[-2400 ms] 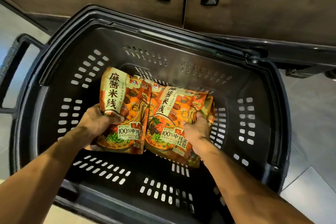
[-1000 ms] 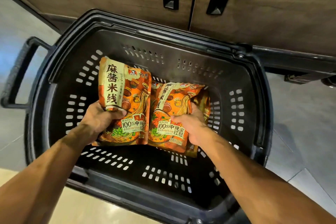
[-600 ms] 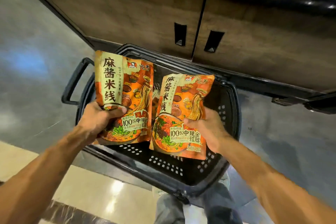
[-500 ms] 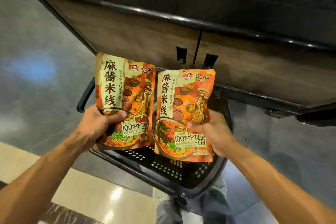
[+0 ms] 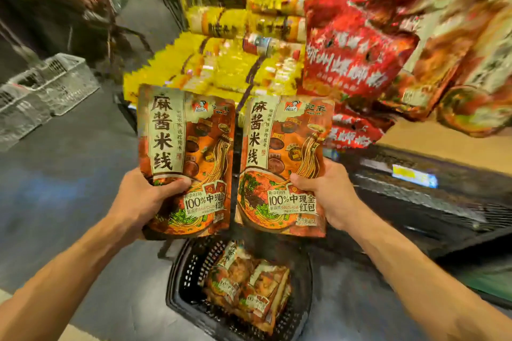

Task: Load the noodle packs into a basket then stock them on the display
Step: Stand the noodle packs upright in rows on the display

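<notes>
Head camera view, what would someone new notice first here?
Two orange noodle packs held upright side by side at centre: one in the left hand, one in the right hand. Below them, a black basket holds more packs; red bags hang upper right.

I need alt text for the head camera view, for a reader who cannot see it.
Each hand, left hand and right hand, grips an orange noodle pack, left pack and right pack, upright before a blurred display. Below, a black basket holds more packs.
</notes>
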`<state>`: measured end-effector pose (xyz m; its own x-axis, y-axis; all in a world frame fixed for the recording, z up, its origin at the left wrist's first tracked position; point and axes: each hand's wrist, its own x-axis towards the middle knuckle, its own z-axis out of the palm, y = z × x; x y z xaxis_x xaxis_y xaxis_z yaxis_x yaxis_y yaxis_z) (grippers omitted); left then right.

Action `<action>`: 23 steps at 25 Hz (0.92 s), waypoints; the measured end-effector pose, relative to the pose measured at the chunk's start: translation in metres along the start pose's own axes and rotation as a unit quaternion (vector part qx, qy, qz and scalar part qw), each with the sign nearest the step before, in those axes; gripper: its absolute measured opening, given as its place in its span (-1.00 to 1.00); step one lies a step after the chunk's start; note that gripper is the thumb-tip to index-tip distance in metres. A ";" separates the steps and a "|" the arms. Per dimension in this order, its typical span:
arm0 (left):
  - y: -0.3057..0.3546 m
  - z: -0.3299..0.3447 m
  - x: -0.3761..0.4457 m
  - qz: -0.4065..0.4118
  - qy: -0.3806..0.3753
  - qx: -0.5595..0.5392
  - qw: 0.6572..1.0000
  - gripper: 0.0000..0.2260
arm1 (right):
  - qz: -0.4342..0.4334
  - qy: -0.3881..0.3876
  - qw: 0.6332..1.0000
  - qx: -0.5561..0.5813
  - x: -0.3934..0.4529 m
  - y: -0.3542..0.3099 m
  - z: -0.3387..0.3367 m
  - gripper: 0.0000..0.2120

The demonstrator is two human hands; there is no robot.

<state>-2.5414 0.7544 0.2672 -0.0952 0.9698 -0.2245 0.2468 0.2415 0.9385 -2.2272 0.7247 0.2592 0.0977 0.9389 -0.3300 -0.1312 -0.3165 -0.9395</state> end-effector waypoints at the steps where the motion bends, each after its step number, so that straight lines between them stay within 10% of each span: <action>1: 0.041 -0.005 -0.011 0.018 0.002 -0.017 1.000 -0.74 | -0.017 0.003 1.000 -0.006 -0.016 -0.043 0.002 -0.72; 11: 0.255 0.013 -0.105 0.157 -0.043 -0.068 0.984 -0.77 | -0.146 0.117 0.982 0.032 -0.159 -0.249 -0.060 -0.70; 23: 0.325 0.219 -0.158 0.172 -0.154 -0.106 0.967 -0.77 | -0.236 0.241 0.939 0.068 -0.235 -0.261 -0.273 -0.70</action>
<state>-2.2353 0.6869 0.5506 0.2572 0.9635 0.0736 0.0058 -0.0777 0.9970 -1.9463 0.5502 0.5569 0.6082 0.7892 0.0858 -0.0827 0.1705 -0.9819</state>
